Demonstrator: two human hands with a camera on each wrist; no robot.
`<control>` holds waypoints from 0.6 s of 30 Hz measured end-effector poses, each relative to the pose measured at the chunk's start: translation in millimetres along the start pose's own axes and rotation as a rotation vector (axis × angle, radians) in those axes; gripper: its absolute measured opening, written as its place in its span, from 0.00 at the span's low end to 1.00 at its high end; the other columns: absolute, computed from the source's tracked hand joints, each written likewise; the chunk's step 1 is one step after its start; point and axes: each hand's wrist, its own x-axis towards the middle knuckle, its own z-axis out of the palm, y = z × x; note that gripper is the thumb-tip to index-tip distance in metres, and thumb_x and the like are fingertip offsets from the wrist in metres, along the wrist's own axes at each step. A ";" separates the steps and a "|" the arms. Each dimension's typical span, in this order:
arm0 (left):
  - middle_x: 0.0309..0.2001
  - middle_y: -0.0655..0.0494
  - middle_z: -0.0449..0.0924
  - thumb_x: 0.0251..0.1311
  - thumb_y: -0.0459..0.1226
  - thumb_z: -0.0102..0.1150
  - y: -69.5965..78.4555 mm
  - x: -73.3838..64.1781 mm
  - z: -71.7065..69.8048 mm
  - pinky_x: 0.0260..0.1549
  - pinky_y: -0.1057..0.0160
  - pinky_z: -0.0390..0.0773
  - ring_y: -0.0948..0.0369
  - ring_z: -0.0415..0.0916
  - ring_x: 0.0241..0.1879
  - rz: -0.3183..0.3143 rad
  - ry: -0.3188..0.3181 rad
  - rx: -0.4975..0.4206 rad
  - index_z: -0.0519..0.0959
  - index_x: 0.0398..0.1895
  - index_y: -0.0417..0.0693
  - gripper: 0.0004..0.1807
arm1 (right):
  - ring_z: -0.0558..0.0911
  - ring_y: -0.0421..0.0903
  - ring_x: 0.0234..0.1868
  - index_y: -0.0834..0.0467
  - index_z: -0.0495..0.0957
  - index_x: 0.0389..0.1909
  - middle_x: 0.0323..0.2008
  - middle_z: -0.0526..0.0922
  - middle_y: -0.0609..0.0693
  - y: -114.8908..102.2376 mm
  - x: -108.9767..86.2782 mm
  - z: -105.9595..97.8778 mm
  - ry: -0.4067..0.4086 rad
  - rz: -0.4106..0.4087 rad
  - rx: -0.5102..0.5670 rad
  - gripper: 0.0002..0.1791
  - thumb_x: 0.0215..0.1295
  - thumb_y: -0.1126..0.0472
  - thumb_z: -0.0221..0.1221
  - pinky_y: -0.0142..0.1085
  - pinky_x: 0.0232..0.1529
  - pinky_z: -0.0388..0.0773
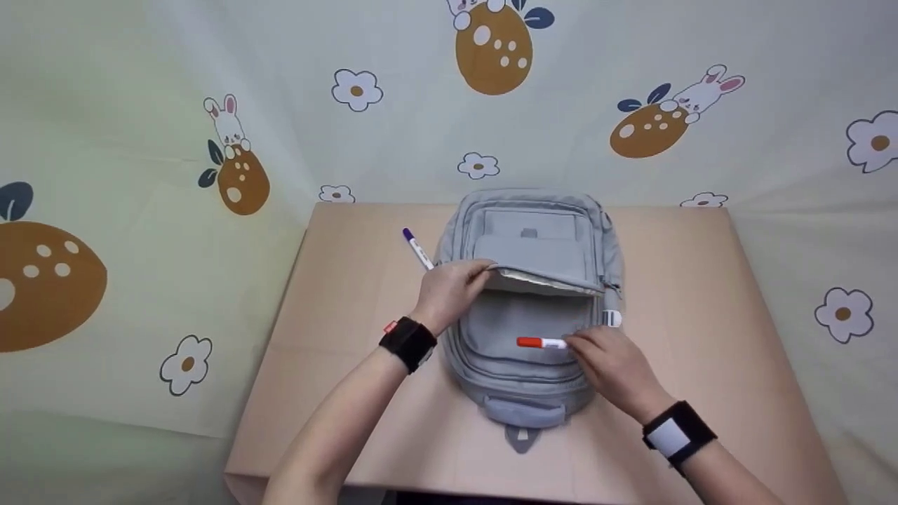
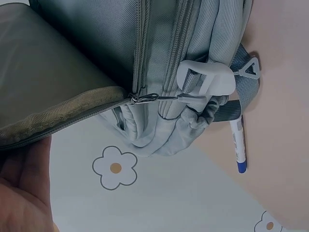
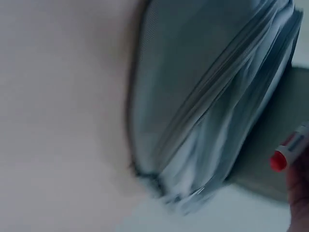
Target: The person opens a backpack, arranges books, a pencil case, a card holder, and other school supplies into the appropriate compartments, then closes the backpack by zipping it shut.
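A grey backpack lies on the table with its front pocket unzipped. My left hand pinches the edge of the pocket flap and holds it raised, so the pocket gapes. Pale edges of something show just under the flap; what it is I cannot tell. Between the fingertips of my right hand is a marker with a red cap, held level over the lower front of the backpack. In the right wrist view the red marker appears at the right edge, beside the blurred bag.
A white marker with a blue-purple cap lies on the table left of the backpack, partly hidden by it. The table has a beige cover. Behind it hangs a pale cloth printed with rabbits and flowers.
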 end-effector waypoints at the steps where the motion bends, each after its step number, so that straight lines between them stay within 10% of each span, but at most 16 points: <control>1: 0.46 0.61 0.88 0.72 0.43 0.61 -0.2 -0.2 0.2 0.41 0.59 0.83 0.62 0.85 0.44 -0.001 -0.003 0.000 0.88 0.52 0.55 0.12 | 0.82 0.49 0.41 0.62 0.85 0.50 0.41 0.83 0.51 -4.5 4.8 5.4 -0.039 -0.003 -0.001 0.14 0.63 0.67 0.66 0.43 0.39 0.82; 7: 0.47 0.60 0.88 0.72 0.42 0.61 0.8 -1.7 1.8 0.43 0.58 0.83 0.60 0.85 0.46 -0.001 -0.028 -0.010 0.87 0.54 0.54 0.13 | 0.83 0.50 0.39 0.61 0.86 0.47 0.38 0.84 0.51 -17.7 25.5 27.3 -0.190 0.061 0.005 0.12 0.62 0.68 0.69 0.43 0.40 0.82; 18: 0.48 0.59 0.88 0.71 0.41 0.62 -0.7 -5.7 -0.3 0.42 0.58 0.84 0.61 0.85 0.46 0.019 -0.011 -0.013 0.87 0.53 0.53 0.12 | 0.82 0.51 0.39 0.60 0.87 0.41 0.36 0.83 0.50 -18.2 26.6 41.3 -0.230 0.089 0.030 0.08 0.60 0.66 0.71 0.46 0.41 0.81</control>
